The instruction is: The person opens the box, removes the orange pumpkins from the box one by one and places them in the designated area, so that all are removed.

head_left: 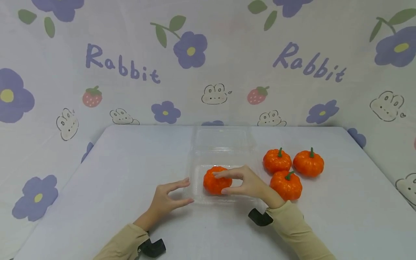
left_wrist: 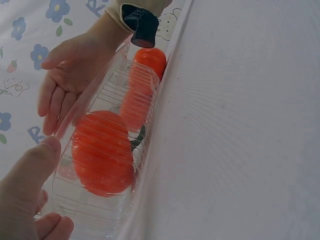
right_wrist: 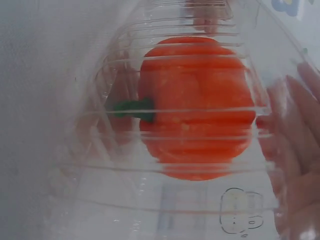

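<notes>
An orange toy pumpkin (head_left: pixel 212 182) sits inside the clear plastic box (head_left: pixel 199 196). Its green stem (right_wrist: pixel 134 108) points down towards the table, seen through the box wall in the right wrist view. My right hand (head_left: pixel 248 184) is over the pumpkin from the right, with extended fingers and thumb apart at its upper side. In the left wrist view that hand (left_wrist: pixel 75 70) shows straight fingers above the box, not wrapped round the pumpkin. At the box's left edge, my left hand (head_left: pixel 167 198) has its thumb and fingers spread, tips right at the rim.
The box's lid (head_left: pixel 222 139) lies folded back behind it. Three more pumpkins stand right of the box: one at the back left (head_left: pixel 277 161), one at the back right (head_left: pixel 308 163), and a front one (head_left: pixel 286 186) close by my right forearm. A patterned cloth (head_left: pixel 182 83) hangs behind the white table (head_left: pixel 139 155).
</notes>
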`<state>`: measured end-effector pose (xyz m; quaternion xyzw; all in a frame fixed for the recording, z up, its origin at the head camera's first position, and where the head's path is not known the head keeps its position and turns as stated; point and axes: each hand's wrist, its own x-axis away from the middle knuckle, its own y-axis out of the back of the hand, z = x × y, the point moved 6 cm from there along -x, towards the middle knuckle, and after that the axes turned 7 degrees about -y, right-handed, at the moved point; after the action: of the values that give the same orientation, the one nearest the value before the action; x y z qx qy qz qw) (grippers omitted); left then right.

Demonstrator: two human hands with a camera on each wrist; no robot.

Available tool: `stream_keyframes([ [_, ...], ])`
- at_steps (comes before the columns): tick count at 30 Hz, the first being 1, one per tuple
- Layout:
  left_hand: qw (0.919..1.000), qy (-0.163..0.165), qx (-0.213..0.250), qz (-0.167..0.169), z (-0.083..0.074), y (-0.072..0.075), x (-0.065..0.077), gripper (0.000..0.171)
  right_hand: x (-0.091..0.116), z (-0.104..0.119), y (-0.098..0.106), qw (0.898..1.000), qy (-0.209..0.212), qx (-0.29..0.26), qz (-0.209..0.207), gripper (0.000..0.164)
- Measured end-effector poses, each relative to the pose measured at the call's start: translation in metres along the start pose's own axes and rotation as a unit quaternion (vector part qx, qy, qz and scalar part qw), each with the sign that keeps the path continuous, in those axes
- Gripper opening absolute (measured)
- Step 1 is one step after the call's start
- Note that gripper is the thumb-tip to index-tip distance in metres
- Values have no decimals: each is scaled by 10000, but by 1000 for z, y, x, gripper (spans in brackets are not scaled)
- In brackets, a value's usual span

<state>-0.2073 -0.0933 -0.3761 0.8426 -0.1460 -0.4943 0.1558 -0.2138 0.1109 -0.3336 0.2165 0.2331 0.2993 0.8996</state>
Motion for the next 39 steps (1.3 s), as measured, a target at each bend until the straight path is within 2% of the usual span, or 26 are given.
stream_keyframes([
  [9, 10000, 10, 19, 30, 0, 0, 0, 47, 0, -7, -1, 9999, -128, -2, 55, 20],
  [19, 9999, -75, 97, 12, 0, -1, -1, 47, 2, -16, 3, 9986, -394, 340, 69, 39],
  [26, 10000, -16, 45, -8, 1, 0, 1, 47, 0, -55, 0, 9971, -280, 665, 222, 43],
  [27, 10000, -12, 39, -15, 2, 0, 1, 47, 0, -56, 0, 9969, -231, 715, 236, 43],
  [33, 10000, 12, 64, -20, 3, 0, 2, 47, 0, -57, 0, 9918, -90, 1260, 172, 43],
  [39, 10000, -37, 57, -31, 1, 0, 1, 48, 1, -57, 0, 9799, -229, 1980, -44, 47],
])
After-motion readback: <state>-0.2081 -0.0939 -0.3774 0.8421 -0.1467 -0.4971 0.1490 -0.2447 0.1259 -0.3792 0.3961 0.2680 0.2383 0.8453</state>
